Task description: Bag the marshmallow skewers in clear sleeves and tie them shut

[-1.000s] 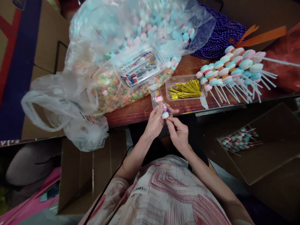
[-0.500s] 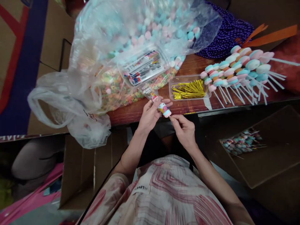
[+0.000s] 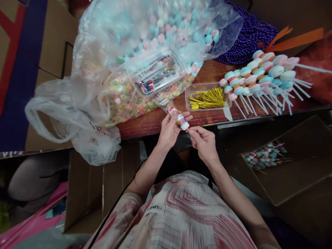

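Note:
Between my hands is a marshmallow skewer (image 3: 184, 125) in a clear printed wrapper, pink and pale blue at its lower end. My left hand (image 3: 169, 130) is closed around its upper part, thumb on top and some fingers extended beyond it. My right hand (image 3: 204, 141) pinches the stick at the lower end between thumb and fingertips. The wrapper's printed top (image 3: 164, 102) sticks out above my left hand toward the table. Just beyond my hands lies a clear tray (image 3: 187, 103) with gold twist ties (image 3: 207, 99).
A tub (image 3: 132, 81) of printed wrappers rests on large bags of marshmallows (image 3: 160, 38) and ring-shaped candy (image 3: 142, 110). Unwrapped marshmallow skewers (image 3: 259, 76) are piled at right. A cardboard box (image 3: 298, 166) below holds wrapped ones (image 3: 266, 155). Another box (image 3: 85, 193) stands lower left.
The wrapped skewer has turned slightly in my fingers, and my left hand has shifted a little right. Both hands keep their grip; the view has moved slightly.

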`<state>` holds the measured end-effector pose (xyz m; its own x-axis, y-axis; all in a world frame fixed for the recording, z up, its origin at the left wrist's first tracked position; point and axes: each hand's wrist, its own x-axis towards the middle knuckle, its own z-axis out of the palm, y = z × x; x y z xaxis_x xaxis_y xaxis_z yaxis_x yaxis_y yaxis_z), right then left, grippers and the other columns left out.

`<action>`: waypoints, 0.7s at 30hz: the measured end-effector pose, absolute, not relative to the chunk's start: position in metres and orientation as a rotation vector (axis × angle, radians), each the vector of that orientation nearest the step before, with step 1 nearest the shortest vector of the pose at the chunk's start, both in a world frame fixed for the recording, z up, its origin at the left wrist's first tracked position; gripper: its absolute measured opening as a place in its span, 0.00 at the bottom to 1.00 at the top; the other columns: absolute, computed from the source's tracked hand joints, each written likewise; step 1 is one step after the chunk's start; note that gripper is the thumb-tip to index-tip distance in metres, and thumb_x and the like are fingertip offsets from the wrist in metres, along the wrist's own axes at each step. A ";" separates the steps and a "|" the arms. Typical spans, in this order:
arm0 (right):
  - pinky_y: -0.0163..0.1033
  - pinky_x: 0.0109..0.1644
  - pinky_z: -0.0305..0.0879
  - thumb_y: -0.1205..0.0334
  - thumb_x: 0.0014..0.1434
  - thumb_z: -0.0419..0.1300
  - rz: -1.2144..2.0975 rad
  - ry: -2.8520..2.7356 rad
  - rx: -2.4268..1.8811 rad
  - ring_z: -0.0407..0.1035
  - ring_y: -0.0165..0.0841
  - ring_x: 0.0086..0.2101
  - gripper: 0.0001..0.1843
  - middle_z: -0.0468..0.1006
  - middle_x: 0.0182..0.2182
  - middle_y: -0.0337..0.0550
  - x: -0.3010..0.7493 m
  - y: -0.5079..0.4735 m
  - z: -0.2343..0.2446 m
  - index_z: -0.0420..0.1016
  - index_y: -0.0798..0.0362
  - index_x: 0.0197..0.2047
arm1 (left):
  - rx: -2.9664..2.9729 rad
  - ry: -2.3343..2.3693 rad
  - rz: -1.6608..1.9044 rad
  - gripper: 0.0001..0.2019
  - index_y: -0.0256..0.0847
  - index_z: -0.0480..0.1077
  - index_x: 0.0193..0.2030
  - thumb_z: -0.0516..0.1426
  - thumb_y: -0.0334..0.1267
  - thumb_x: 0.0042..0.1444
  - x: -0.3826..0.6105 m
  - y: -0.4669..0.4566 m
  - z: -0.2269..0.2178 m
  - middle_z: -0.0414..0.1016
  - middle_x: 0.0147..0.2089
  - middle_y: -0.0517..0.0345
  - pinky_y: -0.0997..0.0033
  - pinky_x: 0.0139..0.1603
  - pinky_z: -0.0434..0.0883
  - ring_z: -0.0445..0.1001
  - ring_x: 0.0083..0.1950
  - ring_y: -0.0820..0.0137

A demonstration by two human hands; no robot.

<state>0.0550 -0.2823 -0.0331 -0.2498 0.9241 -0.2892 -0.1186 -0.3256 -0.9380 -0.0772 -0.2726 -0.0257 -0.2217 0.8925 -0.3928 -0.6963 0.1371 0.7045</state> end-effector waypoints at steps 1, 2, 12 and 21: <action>0.32 0.21 0.45 0.51 0.59 0.64 1.577 -1.192 -1.197 0.49 0.22 0.18 0.14 0.61 0.17 0.30 0.053 -0.282 -0.034 0.77 0.54 0.32 | 0.274 1.009 1.491 0.13 0.39 0.70 0.40 0.61 0.48 0.63 -0.076 -0.273 -0.026 0.84 0.46 0.50 0.63 0.54 0.76 0.80 0.58 0.58; 0.32 0.23 0.49 0.52 0.61 0.62 1.467 -1.299 -1.196 0.52 0.23 0.19 0.13 0.63 0.19 0.32 0.052 -0.283 -0.035 0.77 0.54 0.33 | 0.286 1.010 1.493 0.13 0.39 0.70 0.41 0.60 0.48 0.63 -0.076 -0.274 -0.027 0.84 0.45 0.51 0.62 0.55 0.76 0.80 0.57 0.58; 0.34 0.34 0.64 0.58 0.67 0.55 0.967 -1.723 -1.146 0.67 0.28 0.26 0.12 0.76 0.27 0.39 0.046 -0.288 -0.041 0.77 0.53 0.37 | 0.359 1.008 1.486 0.14 0.38 0.71 0.39 0.65 0.46 0.57 -0.074 -0.277 -0.028 0.82 0.37 0.55 0.67 0.50 0.77 0.84 0.45 0.65; 0.34 0.30 0.58 0.57 0.68 0.55 1.144 -1.647 -1.203 0.61 0.26 0.23 0.13 0.69 0.23 0.34 0.043 -0.287 -0.035 0.71 0.51 0.32 | 0.334 1.007 1.449 0.14 0.37 0.73 0.41 0.61 0.48 0.63 -0.078 -0.276 -0.024 0.83 0.40 0.51 0.64 0.53 0.74 0.82 0.51 0.61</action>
